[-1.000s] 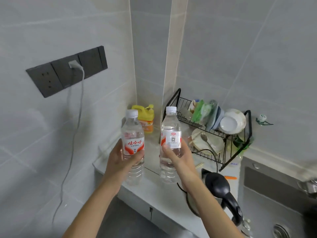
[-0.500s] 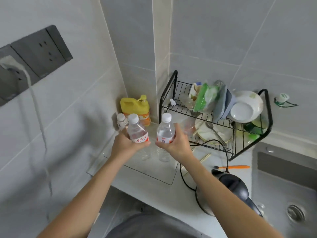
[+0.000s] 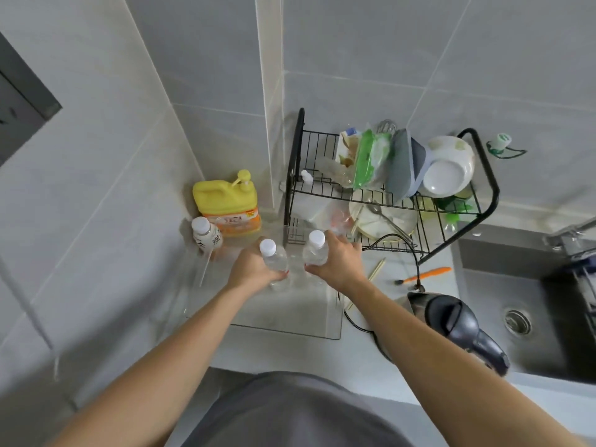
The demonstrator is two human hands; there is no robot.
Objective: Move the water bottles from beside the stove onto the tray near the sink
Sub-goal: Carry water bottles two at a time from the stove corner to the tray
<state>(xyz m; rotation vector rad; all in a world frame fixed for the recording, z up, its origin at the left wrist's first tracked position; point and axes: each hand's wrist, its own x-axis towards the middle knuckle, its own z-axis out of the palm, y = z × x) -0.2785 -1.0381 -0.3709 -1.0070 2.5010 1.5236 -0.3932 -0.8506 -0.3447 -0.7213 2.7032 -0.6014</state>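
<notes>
Each hand grips a bottle (fingers wrapped).

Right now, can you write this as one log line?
left hand: holds bottle | right hand: holds second bottle | both over tray

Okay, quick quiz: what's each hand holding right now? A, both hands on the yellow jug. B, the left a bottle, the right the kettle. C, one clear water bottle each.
C: the left hand and right hand each grip a clear white-capped water bottle over the clear tray.
</notes>
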